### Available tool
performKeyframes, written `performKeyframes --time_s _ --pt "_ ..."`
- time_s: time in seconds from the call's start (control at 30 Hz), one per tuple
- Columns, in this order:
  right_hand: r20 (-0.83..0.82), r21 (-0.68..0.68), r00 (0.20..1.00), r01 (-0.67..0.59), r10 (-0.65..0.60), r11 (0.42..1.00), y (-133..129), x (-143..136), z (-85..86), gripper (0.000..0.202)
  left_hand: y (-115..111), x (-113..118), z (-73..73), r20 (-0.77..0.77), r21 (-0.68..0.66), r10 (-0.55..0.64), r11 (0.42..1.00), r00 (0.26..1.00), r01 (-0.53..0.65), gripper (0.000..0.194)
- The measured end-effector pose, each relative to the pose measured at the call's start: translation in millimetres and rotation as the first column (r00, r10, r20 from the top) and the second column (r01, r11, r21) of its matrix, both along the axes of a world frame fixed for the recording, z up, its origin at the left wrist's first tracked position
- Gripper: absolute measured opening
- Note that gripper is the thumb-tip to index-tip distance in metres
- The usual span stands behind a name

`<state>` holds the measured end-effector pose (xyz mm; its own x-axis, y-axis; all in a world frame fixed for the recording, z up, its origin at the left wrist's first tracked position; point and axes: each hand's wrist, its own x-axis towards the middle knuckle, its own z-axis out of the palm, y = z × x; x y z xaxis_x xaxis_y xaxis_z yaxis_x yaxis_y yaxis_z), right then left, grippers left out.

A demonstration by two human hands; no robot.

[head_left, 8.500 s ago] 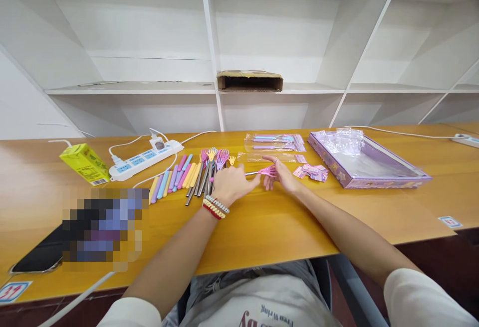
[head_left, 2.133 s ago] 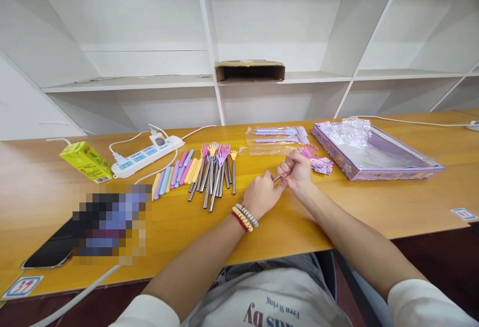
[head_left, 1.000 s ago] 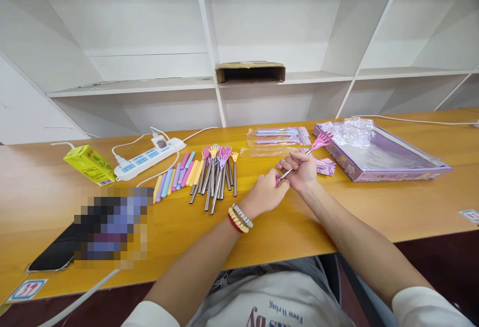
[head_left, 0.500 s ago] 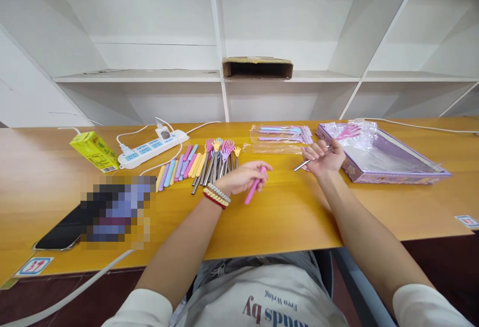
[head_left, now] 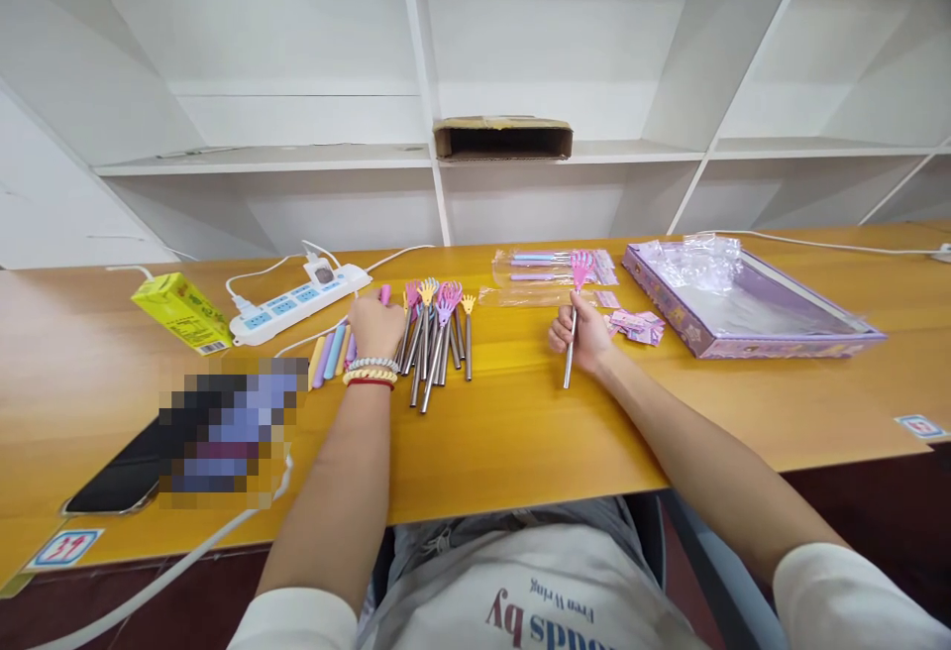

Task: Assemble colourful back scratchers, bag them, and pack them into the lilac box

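My right hand (head_left: 586,333) is closed around the metal rod of a back scratcher (head_left: 581,271), its pink claw head pointing up and away from me. At the left, my left hand (head_left: 373,328) is closed, knuckles up, over the row of coloured handle tubes (head_left: 327,355). A pink handle (head_left: 384,294) sticks out past its far side; the fingers themselves are hidden beneath the hand. Just right of that hand lies a bunch of back scratchers (head_left: 438,333) with bare metal rods and pink, yellow and purple claw heads.
Clear plastic packets (head_left: 554,269) lie at the back, with small purple cards (head_left: 637,326) nearby. A purple box tray (head_left: 780,345) stands at right. Leftward are a power strip (head_left: 301,303), a yellow drink carton (head_left: 182,313) and a phone (head_left: 119,477). White shelving (head_left: 297,160) rises behind.
My left hand has moved left with the pink handle to the row of handles. My right hand has come left and nearer, turning the back scratcher upright and uncovering the purple cards.
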<state>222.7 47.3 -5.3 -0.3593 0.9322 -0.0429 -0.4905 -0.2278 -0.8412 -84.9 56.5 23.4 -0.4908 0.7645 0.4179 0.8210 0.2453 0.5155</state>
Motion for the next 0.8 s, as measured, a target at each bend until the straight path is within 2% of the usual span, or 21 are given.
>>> performKeyframes --time_s 0.13,0.3,0.4,0.47,0.57,0.63,0.67,0.73,0.8 --pt "0.033 -0.021 0.998 -0.052 0.053 0.998 0 1 -2.3 0.048 -6 9 -3.8 -0.132 -0.108 0.065 0.991 0.989 -0.079 0.031" --pt "-0.01 0.03 0.995 -0.097 0.098 0.995 -3 -1 -1.4 0.04 -10 11 -7.4 -0.144 -0.176 0.084 0.978 0.986 -0.109 0.034" --pt "0.004 0.049 0.999 -0.046 0.046 0.998 -2 -4 -2.4 0.038 -7 7 -8.1 -0.141 -0.132 0.066 0.988 0.988 -0.085 0.035" --pt "0.026 0.053 1.0 0.002 -0.003 0.999 -1 -5 -3.5 0.038 -5 9 -6.8 -0.169 -0.02 0.051 0.998 0.984 -0.055 0.034" --pt "0.04 0.064 0.998 0.053 -0.056 0.997 -1 -7 -3.4 0.041 -8 29 -1.6 -0.232 0.159 -0.07 0.981 0.97 0.109 0.029" --pt "0.027 0.075 0.996 0.088 -0.091 0.993 -2 -10 -1.7 0.041 -18 55 1.7 -0.266 0.195 -0.257 0.93 0.929 0.313 0.029" --pt "0.016 0.081 0.994 0.109 -0.11 0.991 -3 -11 -0.5 0.042 -26 72 2.4 -0.283 0.178 -0.376 0.884 0.883 0.433 0.031" --pt "-0.008 0.096 0.988 0.156 -0.156 0.983 -7 -15 1.6 0.042 -45 105 0.9 -0.307 0.074 -0.595 0.763 0.743 0.642 0.034" --pt "-0.029 0.113 0.978 0.209 -0.207 0.971 -10 -20 2.1 0.045 -64 134 -5.0 -0.329 -0.116 -0.739 0.65 0.588 0.751 0.037"
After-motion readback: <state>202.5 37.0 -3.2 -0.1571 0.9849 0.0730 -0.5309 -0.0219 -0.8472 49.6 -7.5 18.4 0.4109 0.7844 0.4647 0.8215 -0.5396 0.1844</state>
